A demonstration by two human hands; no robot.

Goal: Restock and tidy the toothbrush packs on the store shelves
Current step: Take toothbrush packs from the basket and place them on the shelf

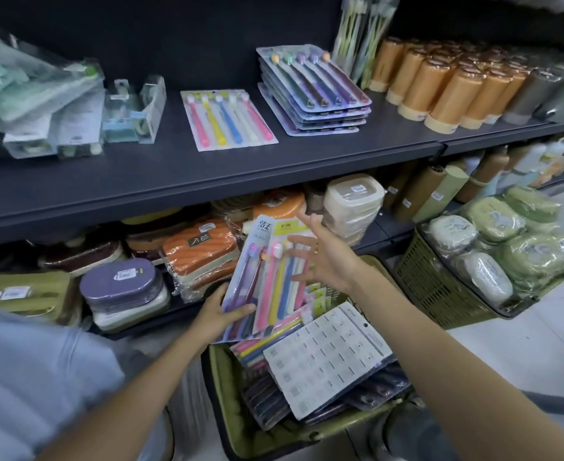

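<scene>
My left hand (219, 312) grips the lower end of a few toothbrush packs (264, 277), fanned and tilted upright above a green basket (227, 424). My right hand (323, 257) hovers just right of the packs, fingers spread and straight; whether it touches them is unclear. The basket holds more packs, one lying back-side up (327, 361). On the upper shelf (207, 174) lies a single pastel-coloured pack (229, 119) and, to its right, a stack of dark purple packs (313, 89).
Tall toothbrush packs (362, 31) stand at the shelf's back, with orange cylinders (440, 81) to the right and clear boxes (134, 111) to the left. Soap boxes (124, 294) fill the lower shelf. A second green basket (440, 287) of wrapped goods stands on the floor at right.
</scene>
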